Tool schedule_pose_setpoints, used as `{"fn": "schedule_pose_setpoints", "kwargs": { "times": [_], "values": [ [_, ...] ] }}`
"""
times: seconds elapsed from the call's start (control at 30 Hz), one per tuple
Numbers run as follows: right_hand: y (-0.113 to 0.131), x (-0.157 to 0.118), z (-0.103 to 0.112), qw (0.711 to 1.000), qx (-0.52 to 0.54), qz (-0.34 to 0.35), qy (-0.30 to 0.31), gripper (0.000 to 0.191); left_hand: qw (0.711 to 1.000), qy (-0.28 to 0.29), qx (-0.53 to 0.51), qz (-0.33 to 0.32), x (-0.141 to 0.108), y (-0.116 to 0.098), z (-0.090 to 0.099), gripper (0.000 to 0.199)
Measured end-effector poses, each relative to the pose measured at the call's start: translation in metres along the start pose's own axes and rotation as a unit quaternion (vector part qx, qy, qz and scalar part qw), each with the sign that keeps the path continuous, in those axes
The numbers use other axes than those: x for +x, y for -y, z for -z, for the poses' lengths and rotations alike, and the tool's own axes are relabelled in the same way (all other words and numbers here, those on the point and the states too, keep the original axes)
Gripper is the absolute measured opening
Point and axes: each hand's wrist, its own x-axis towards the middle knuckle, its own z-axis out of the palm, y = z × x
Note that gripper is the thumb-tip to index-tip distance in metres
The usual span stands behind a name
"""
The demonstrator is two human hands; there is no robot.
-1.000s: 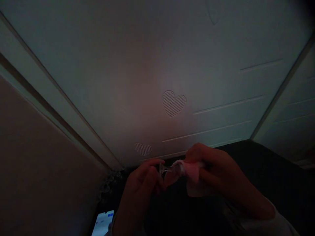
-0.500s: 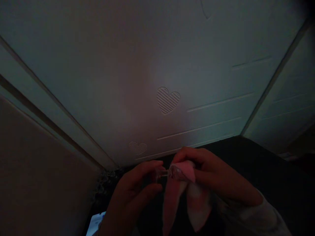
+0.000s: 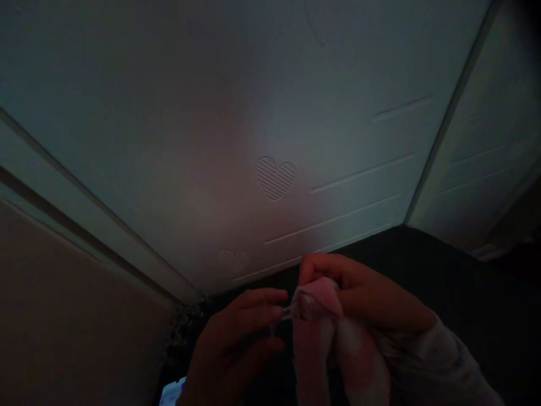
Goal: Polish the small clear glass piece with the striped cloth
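1. Currently, your small clear stemmed glass [image 3: 295, 308] is up between your two hands, low in the middle of the view, above the dark surface.
2. Its long axis runs nearly level across the view, rising slightly to the right; the bowl end points toward your right hand [image 3: 364, 290], the foot toward your left hand [image 3: 240, 332].
3. Your right fingers pinch the pink cloth [image 3: 310, 349] against the bowl, and two loose lengths of it hang down below.
4. Your left fingers and thumb stand a little apart around the foot; it is too dark to tell whether they grip it.
5. Beneath you, the dark surface [image 3: 456, 282] stretches off to the right, with ruffled trim [image 3: 180, 327] at its far left corner.
6. Ahead, you face a pale panel [image 3: 190, 141] with grooved hearts and slanting lines; a brownish wall [image 3: 63, 316] stands left.
7. A lit phone [image 3: 170, 393] shows partly beside your left wrist, and the room is dim.
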Motion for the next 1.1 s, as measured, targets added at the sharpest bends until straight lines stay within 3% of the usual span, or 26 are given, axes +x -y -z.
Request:
{"fn": "schedule_pose_setpoints", "kwargs": {
  "times": [0.1, 0.2, 0.37, 0.57, 0.8, 1.1],
  "values": [
    [0.0, 0.0, -0.004, 0.999, 0.025, 0.025, -0.014, 0.015, 0.996, -0.051, -0.047, 0.053, -0.001, -0.001, -0.006, 0.033],
    [0.001, 0.001, -0.01, 0.996, 0.001, 0.08, -0.04, 0.009, 0.987, -0.09, -0.057, 0.12, -0.002, -0.001, -0.006, 0.048],
    [0.002, 0.004, -0.013, 0.987, -0.064, 0.11, -0.098, 0.007, 0.982, -0.118, -0.015, 0.147, -0.003, -0.002, -0.005, 0.05],
    [-0.001, 0.004, -0.011, 0.975, -0.137, 0.143, -0.105, 0.014, 0.964, -0.14, 0.045, 0.221, 0.002, -0.008, -0.006, 0.023],
    [0.003, 0.002, -0.011, 0.979, -0.135, 0.114, -0.103, 0.013, 0.971, -0.109, 0.079, 0.197, -0.002, -0.007, 0.004, 0.027],
    [0.006, 0.001, -0.01, 0.995, -0.055, 0.05, -0.064, 0.008, 0.988, -0.084, 0.09, 0.098, 0.002, -0.015, 0.0, 0.025]
  ]
}}
